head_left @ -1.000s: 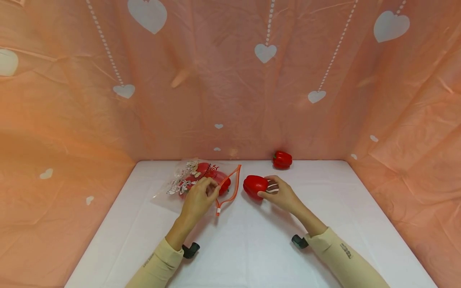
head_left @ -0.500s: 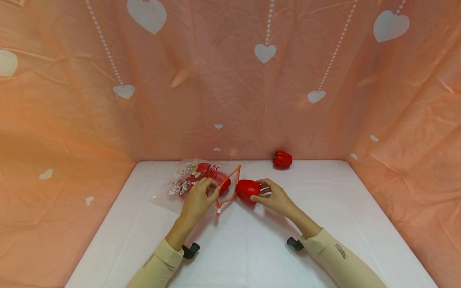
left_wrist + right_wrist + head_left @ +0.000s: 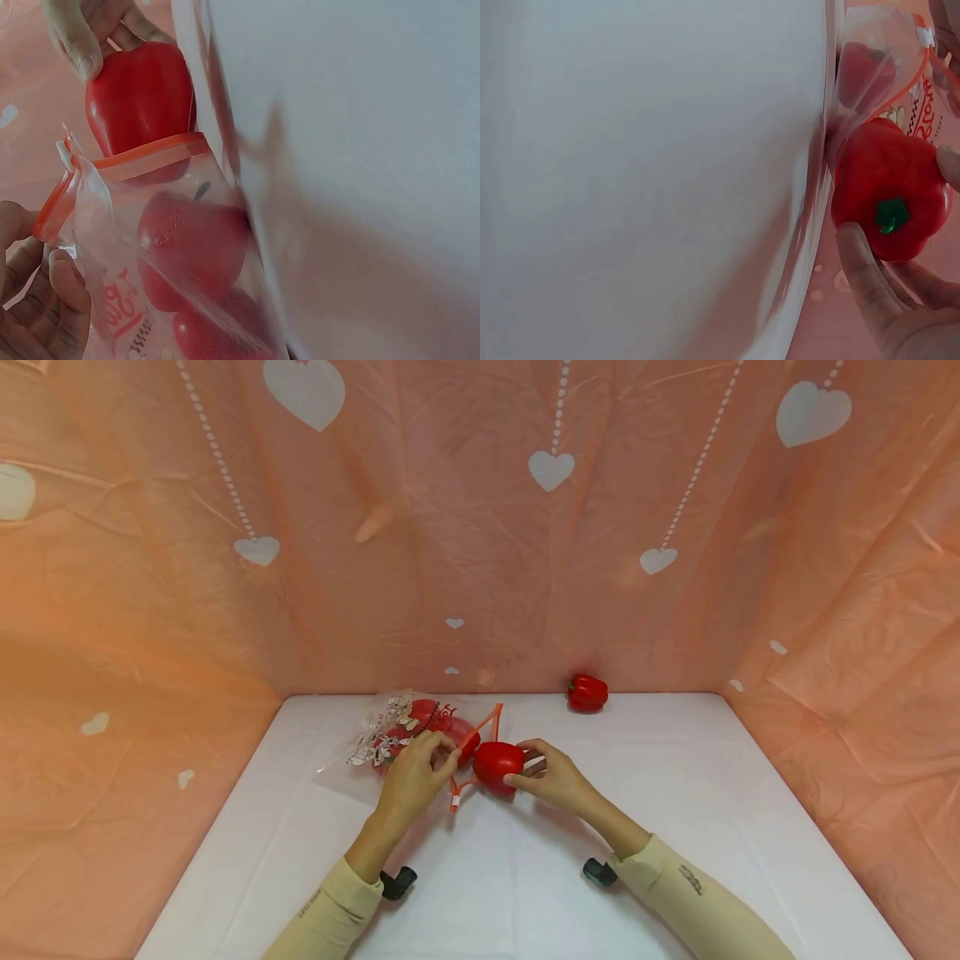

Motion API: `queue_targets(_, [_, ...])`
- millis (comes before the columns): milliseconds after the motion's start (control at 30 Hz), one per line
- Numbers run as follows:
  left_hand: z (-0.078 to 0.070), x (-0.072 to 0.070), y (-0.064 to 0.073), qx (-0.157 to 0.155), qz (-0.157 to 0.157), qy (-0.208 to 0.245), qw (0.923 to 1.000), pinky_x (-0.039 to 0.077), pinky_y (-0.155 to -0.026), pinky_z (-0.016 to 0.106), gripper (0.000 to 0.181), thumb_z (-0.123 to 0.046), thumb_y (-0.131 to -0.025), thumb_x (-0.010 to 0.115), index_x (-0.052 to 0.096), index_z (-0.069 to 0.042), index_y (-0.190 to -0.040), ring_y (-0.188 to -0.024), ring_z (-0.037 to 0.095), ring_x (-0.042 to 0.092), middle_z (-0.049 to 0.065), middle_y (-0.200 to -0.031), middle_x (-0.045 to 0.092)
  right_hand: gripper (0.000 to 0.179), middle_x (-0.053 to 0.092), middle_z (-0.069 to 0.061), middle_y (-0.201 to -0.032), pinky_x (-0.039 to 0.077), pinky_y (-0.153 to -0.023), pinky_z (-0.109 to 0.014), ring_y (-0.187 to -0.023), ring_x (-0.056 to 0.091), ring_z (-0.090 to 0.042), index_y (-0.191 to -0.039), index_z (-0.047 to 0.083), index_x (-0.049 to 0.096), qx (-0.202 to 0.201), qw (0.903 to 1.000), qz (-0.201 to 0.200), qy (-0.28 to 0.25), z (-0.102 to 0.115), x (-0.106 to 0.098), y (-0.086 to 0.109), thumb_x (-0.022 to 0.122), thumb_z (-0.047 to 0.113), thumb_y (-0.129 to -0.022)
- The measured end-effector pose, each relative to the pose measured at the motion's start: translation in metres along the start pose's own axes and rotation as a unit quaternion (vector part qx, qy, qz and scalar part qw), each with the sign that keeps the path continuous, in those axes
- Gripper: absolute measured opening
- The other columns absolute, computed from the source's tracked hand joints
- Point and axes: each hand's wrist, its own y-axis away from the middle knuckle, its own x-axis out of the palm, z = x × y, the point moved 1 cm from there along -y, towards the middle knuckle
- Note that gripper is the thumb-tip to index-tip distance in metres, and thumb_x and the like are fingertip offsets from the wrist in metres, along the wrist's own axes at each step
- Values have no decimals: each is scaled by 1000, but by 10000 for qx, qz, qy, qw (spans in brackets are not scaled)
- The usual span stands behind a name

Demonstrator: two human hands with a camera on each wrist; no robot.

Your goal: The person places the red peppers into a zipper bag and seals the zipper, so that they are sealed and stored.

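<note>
My left hand [image 3: 416, 772] pinches the orange zip edge of a clear printed zip bag [image 3: 345, 771], keeping its mouth apart. Several red bell peppers show through the plastic; one inside [image 3: 191, 247] lies close to the mouth in the left wrist view. With fingers and thumb, my right hand [image 3: 555, 779] grips another red bell pepper [image 3: 497, 766] at its stem end. Its blunt end is in the bag's mouth, and part of it shows behind the orange rim [image 3: 154, 154]. The green stem [image 3: 891, 216] faces the right wrist camera.
One more red bell pepper [image 3: 587, 693] lies at the back of the white table [image 3: 660, 752], right of centre. An orange curtain [image 3: 480, 568] with pale hearts hangs behind and at both sides. A white slider [image 3: 925, 37] sits on the bag's zip.
My right hand has moved left and slightly nearer to me, bringing the gripped bell pepper from beside the bag into its mouth. My left hand has stayed on the bag's edge.
</note>
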Motion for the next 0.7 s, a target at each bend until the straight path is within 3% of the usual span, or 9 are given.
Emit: queue_targets(700, [1, -2, -1, 116, 3, -114, 9999, 49, -64, 29, 8, -17, -97, 81, 74, -14, -99, -75, 14, 54, -3, -86, 59, 60, 73, -13, -122, 64, -86, -43, -105, 74, -29, -140, 4, 62, 14, 10000, -11, -60, 10, 19, -12, 87, 28, -91])
